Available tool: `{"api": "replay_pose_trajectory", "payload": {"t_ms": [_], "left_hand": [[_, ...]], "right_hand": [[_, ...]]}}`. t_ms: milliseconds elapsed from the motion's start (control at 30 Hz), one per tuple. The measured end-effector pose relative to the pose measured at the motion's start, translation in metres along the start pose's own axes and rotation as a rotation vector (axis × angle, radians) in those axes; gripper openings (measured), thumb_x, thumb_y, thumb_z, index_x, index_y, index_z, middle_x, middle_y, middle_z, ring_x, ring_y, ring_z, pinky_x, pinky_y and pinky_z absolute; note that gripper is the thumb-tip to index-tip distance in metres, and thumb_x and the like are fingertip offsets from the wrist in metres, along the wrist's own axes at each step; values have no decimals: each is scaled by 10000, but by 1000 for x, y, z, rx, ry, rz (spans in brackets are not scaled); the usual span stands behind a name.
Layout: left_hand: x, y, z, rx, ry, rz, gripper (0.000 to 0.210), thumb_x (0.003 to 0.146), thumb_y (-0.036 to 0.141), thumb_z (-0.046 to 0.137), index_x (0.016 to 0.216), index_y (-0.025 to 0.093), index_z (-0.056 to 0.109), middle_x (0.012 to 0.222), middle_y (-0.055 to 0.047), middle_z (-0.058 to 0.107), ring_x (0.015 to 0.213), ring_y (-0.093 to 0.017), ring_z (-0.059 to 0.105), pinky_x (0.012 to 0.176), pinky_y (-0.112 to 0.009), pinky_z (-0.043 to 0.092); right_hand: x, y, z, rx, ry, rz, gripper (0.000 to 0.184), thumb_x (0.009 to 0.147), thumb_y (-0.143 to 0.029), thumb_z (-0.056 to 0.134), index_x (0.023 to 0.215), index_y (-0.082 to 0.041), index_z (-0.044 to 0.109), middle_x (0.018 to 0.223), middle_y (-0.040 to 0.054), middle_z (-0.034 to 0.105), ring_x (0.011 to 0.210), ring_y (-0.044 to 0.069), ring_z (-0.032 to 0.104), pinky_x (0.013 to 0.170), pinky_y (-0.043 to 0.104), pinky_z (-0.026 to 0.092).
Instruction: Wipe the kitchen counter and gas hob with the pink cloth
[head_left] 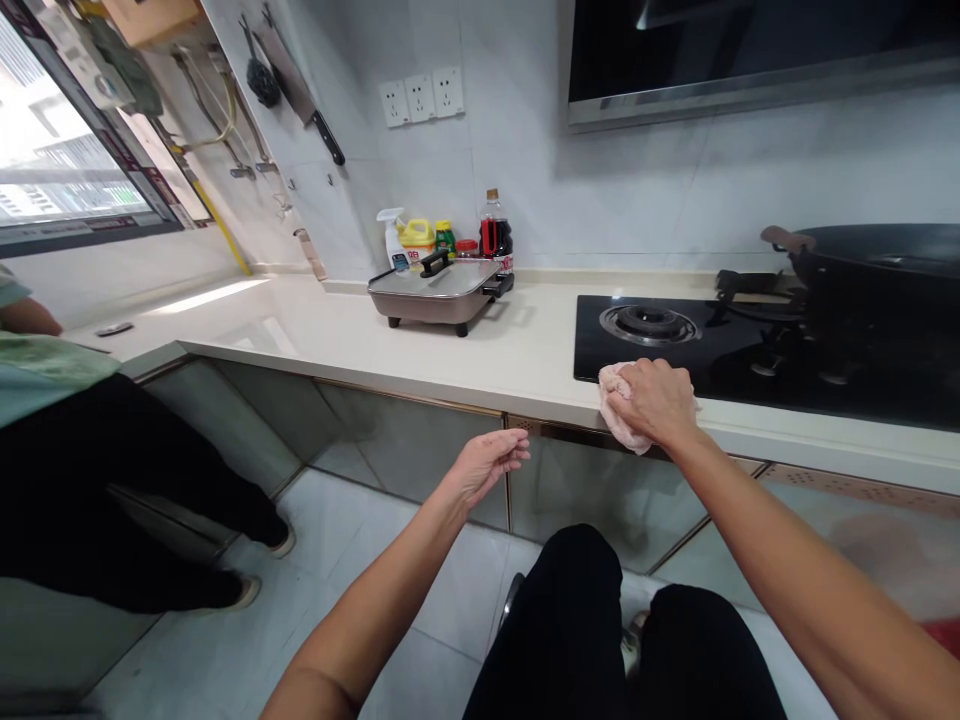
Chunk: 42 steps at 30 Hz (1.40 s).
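Observation:
A pale pink cloth (628,432) is bunched under my right hand (654,398), which grips it at the counter's front edge by the near left corner of the black gas stove (720,365). Part of the cloth hangs over the edge. My left hand (491,464) hovers in the air in front of the cabinet doors, holding nothing, its fingers loosely bent and apart from the counter. On the stove's left side is a round burner (649,325), just beyond my right hand.
An electric pan (435,298) with a lid stands on the counter (322,345). Behind it are a spray bottle (393,240), a yellow jug (417,236) and a dark sauce bottle (495,235). A large wok (885,270) sits at right. Another person (112,480) stands at left.

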<state>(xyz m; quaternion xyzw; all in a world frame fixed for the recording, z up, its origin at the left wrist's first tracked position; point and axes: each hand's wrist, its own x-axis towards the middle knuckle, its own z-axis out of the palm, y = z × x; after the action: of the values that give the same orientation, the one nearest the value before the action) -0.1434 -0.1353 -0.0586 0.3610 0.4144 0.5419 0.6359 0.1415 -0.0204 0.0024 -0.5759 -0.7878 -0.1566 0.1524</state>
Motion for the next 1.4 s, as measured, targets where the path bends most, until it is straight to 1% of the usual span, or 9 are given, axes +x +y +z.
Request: {"api": "replay_pose_trajectory", "payload": {"t_ms": [267, 567, 733, 800, 900, 1033, 1133, 1300, 1400], "left_hand": [[-3, -4, 6, 34, 26, 50, 347, 686, 343, 968, 884, 115, 796, 878, -86, 773, 794, -144, 720, 733, -248, 516], [6, -2, 26, 161, 5, 139, 366, 737, 459, 910, 859, 134, 796, 849, -86, 773, 777, -170, 722, 742, -282, 518], [11, 3, 33, 388, 19, 249, 312, 788, 481, 841, 750, 179, 768, 781, -50, 752, 778, -183, 694, 806, -316, 535], [15, 3, 30, 512, 26, 297, 329, 807, 482, 813, 682, 193, 719, 727, -32, 718, 761, -177, 664, 806, -314, 529], [21, 0, 19, 567, 68, 352, 258, 777, 421, 821, 781, 200, 687, 788, -15, 705, 762, -162, 638, 773, -295, 518], [23, -2, 2, 543, 130, 405, 199, 746, 265, 780, 805, 203, 601, 982, -48, 718, 988, -197, 674, 898, -322, 517], [16, 3, -8, 468, 134, 341, 164, 730, 202, 717, 746, 191, 554, 1118, -75, 722, 1065, -215, 684, 939, -346, 510], [2, 16, -17, 236, 137, 220, 155, 663, 198, 711, 693, 174, 561, 1179, -89, 717, 1032, -224, 708, 798, -298, 517], [-3, 20, -20, 161, 150, 182, 151, 662, 217, 739, 662, 164, 598, 1183, -95, 717, 996, -208, 707, 763, -278, 503]], "right_hand": [[1, 3, 3, -17, 2, -6, 323, 921, -431, 527, 1036, -203, 724, 1085, 128, 686, 988, 283, 538, 753, 383, 271], [8, -9, 0, -7, 39, 61, 336, 935, -454, 533, 1080, -198, 694, 1170, 138, 658, 1042, 302, 521, 793, 388, 297], [15, -3, -2, 63, -20, -46, 293, 944, -378, 500, 1117, -205, 661, 1157, 120, 651, 1028, 283, 542, 793, 383, 310], [18, 4, -3, 164, -47, -45, 262, 920, -341, 504, 1096, -222, 658, 1128, 95, 664, 1013, 265, 560, 784, 372, 316], [21, 10, -1, 274, 0, 5, 248, 898, -342, 512, 1069, -240, 660, 1119, 78, 677, 1019, 259, 573, 796, 368, 331], [16, 8, 6, 202, 37, -32, 251, 902, -352, 514, 1049, -231, 678, 1102, 99, 679, 1021, 278, 560, 810, 387, 326], [16, 9, 7, 179, 33, -70, 256, 910, -363, 513, 1041, -230, 688, 1101, 103, 679, 1012, 281, 557, 815, 396, 327], [26, 18, 4, 302, 81, 22, 272, 908, -357, 524, 1077, -241, 704, 1169, 118, 691, 1078, 307, 572, 835, 407, 353], [28, 17, 3, 275, 28, 41, 277, 905, -366, 548, 1084, -229, 709, 1159, 140, 693, 1063, 321, 578, 812, 411, 353]]}}
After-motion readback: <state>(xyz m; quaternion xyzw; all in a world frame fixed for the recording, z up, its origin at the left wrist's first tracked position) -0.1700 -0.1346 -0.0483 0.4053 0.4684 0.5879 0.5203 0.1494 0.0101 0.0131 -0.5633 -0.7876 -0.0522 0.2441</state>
